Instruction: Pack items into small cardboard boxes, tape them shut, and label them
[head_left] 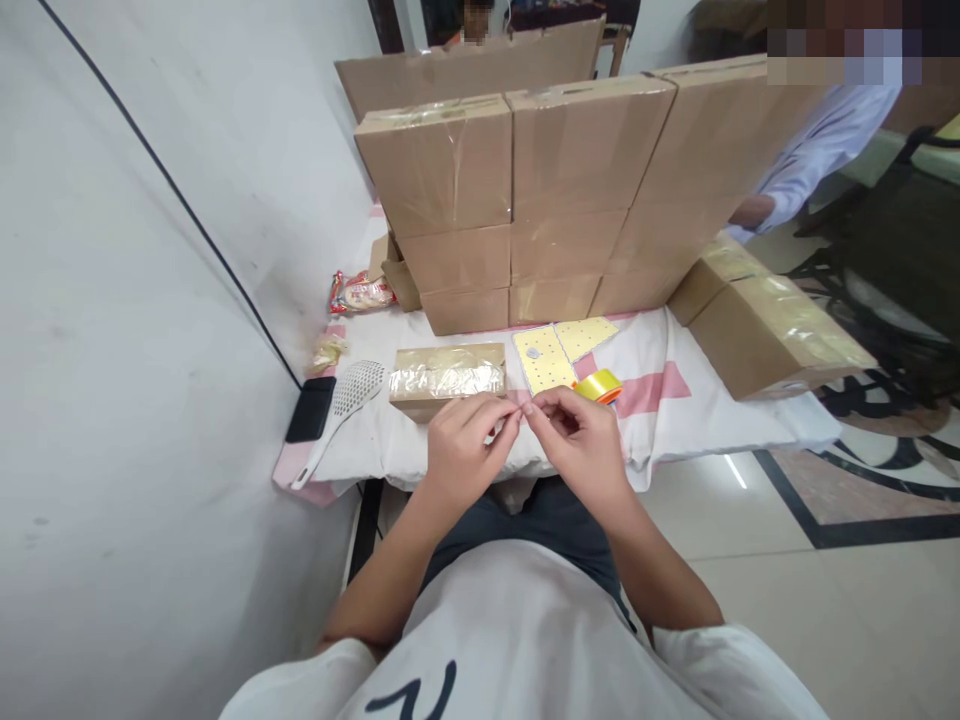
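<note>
2 hands meet fingertip to fingertip: left hand [466, 440] and right hand [577, 437] pinch something too small to identify, beside the taped small box [448, 378] and yellow sticker sheets [559, 352]; tape roll [598, 386] sits idle.

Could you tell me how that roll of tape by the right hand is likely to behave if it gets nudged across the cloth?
The tape roll lies flat, so it would probably slide rather than roll. It looks small and likely light. The wrinkled cloth might drag at it.
</note>
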